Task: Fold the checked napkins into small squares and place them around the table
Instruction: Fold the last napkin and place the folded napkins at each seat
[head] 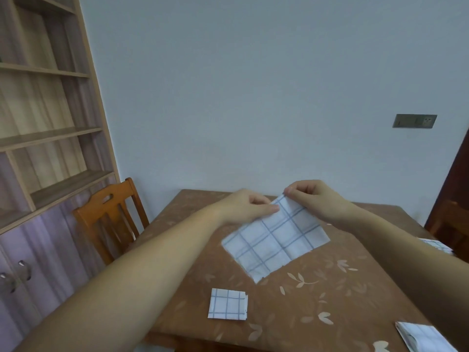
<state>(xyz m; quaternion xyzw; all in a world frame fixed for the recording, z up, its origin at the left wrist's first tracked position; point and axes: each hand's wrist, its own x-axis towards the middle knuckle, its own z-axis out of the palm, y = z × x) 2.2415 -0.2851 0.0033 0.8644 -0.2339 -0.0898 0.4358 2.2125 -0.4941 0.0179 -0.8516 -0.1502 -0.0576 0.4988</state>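
Watching the head cam here. Far left of frame is a shelf (45, 123) with a chair (111, 219) below it, pulled up by the table (317, 301). Low and left of centre sits one finished square (227, 304), flat on the table. Just above centre the left hand (248, 204) pinches the far edge of the napkin (276, 240). That napkin lies partly folded mid-frame with its far corner lifted off the table. The right hand (312, 196) pinches that corner just beside the left, so both hands have fingers curled onto the fabric. At the right edge there's an edge napkin (435, 243), mostly cut off behind the forearm. In the lower right is a corner napkin (423, 336), folded, but I can't tell how far. What I reckon could bite: both pinches sit close together at one end, so the rest of the napkin is loose. If I bring it over like this it could skew and give a crooked fold. The table covering looks a bit slick too, so the near edge might slide instead of staying put. Count: two hands, four napkins (one in hand, one done, two partly seen), one chair, one table, one shelf.
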